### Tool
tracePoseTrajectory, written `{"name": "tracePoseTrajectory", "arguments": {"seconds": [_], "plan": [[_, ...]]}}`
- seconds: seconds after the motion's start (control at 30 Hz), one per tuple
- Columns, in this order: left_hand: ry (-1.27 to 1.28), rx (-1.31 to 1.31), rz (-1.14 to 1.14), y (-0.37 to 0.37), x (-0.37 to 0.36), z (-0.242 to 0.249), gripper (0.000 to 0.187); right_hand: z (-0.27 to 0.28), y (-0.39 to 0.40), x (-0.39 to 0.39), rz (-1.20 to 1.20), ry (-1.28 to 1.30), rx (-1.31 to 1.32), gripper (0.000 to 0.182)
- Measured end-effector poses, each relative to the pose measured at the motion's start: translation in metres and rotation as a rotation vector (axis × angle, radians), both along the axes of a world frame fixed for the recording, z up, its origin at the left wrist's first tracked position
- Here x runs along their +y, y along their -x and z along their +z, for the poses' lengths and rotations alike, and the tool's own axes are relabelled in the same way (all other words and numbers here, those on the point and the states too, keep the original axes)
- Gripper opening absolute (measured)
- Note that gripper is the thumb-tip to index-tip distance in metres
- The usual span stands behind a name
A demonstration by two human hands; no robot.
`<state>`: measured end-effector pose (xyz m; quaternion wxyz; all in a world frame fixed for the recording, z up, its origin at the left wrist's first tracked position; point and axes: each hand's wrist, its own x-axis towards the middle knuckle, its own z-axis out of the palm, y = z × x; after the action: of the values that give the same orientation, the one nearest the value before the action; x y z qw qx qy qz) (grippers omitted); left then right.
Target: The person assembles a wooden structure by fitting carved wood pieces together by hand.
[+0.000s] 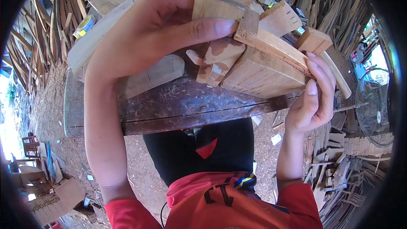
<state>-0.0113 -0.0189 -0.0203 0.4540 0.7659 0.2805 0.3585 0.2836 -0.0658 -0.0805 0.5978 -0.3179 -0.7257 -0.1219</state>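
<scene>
My left hand [190, 29] is closed round a light wooden block [216, 7], with the thumb across its near face. From that block a long thin wooden strip [280, 48] runs to the right. The strip's right end is pinched between the thumb and fingers of my right hand [316, 91]. Below the strip, a thick wooden block [265, 74] rests on the dark worn bench [182, 101]. An irregular, patchy brown wood piece [220, 59] is beside it, under my left hand. Behind my right hand is a small wood block [313, 40].
A yellow tape measure [85, 26] lies at the bench's upper left. A grey board [152, 74] lies below my left wrist. Long wood strips stand at both sides. On the right are a fan [375, 106] and a wood scrap pile [339, 178].
</scene>
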Motion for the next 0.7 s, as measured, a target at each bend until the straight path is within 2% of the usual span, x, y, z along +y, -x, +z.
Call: {"name": "tracePoseTrajectory", "arguments": {"seconds": [0.2, 0.4, 0.5, 0.6, 0.7], "plan": [[-0.039, -0.079, 0.026, -0.003, -0.005, -0.003, 0.034, 0.000, 0.001, 0.000, 0.017, 0.005, 0.013, 0.027], [0.076, -0.156, 0.022, -0.001, -0.008, 0.005, 0.033, 0.001, -0.001, 0.000, 0.022, -0.003, 0.004, 0.028], [-0.057, -0.174, 0.065, -0.001, -0.003, 0.001, 0.032, 0.001, -0.001, 0.000, 0.021, -0.005, 0.003, 0.028], [-0.159, -0.065, 0.119, 0.009, 0.003, -0.002, 0.032, 0.000, -0.001, 0.000, 0.031, -0.006, 0.011, 0.028], [-0.104, -0.123, 0.106, 0.005, 0.000, -0.001, 0.032, -0.001, 0.001, 0.001, 0.030, -0.003, 0.020, 0.027]]}}
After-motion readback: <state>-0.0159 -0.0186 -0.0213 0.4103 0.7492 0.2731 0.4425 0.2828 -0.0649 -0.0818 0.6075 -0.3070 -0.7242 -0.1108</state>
